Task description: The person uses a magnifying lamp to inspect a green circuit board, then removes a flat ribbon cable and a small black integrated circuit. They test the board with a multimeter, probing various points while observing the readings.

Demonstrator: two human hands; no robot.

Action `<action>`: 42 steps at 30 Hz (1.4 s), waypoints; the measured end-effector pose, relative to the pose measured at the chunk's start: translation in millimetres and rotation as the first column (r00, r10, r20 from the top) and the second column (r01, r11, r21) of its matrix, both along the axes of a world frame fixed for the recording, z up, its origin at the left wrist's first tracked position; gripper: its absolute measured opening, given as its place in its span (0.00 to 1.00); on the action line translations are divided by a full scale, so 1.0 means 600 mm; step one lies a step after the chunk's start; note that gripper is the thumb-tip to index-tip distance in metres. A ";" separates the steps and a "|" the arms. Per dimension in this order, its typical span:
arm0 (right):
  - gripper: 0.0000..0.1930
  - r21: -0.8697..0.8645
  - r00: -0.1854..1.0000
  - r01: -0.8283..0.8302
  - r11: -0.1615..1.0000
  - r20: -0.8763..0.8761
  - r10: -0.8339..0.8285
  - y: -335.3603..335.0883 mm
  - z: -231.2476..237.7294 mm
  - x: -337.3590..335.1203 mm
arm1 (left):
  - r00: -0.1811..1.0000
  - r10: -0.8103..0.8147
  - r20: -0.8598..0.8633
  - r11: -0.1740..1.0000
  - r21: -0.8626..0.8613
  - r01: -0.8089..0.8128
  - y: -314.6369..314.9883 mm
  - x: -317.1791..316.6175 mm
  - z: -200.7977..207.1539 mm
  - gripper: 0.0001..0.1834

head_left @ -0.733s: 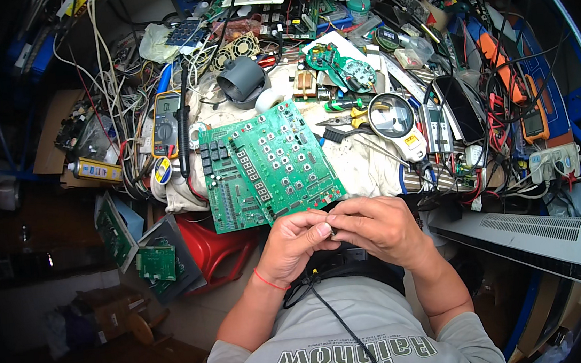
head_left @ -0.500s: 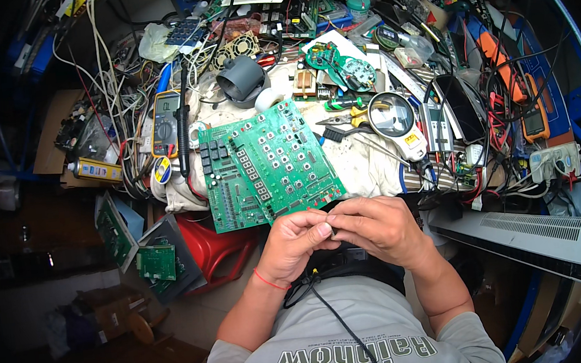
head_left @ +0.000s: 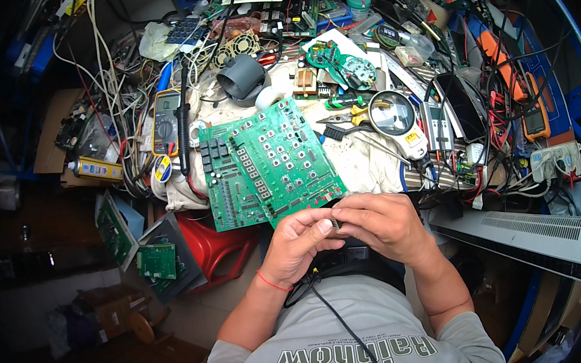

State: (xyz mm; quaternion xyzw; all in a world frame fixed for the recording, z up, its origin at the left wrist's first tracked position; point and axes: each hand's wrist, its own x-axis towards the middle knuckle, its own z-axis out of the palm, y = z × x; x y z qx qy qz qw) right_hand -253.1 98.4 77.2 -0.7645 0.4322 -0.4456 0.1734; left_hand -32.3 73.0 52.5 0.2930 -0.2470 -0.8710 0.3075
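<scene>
My left hand and my right hand meet in front of my body, just off the bench's near edge. Between their fingertips they pinch a small dark chip with what looks like a row of pins; the fingers hide most of it. Just beyond the hands lies a green circuit board with push buttons and a column of digit displays. It overlaps a second green board that carries black relays. Neither hand touches the boards.
Left of the boards stand a yellow multimeter and a black soldering iron. To the right are yellow-handled pliers and a magnifier. Cables and parts crowd the back. A red stool stands below the bench.
Both hands have shifted slightly to the right and turned the chip, so its pins show more now. The boards and tools have stayed in place.
</scene>
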 end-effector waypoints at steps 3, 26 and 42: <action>0.15 0.001 1.000 -0.008 1.000 0.011 0.008 0.000 0.001 0.000 | 0.998 -0.045 0.045 0.995 -0.086 0.048 0.000 0.002 0.000 0.13; 0.15 0.025 1.000 -0.016 1.000 -0.001 0.016 -0.003 0.003 -0.003 | 0.997 -0.018 0.068 0.999 -0.035 0.020 0.001 -0.004 0.001 0.13; 0.15 0.055 1.000 -0.021 0.998 -0.014 0.022 -0.007 0.000 -0.003 | 0.998 -0.001 0.068 0.999 -0.041 0.004 -0.006 -0.003 -0.005 0.13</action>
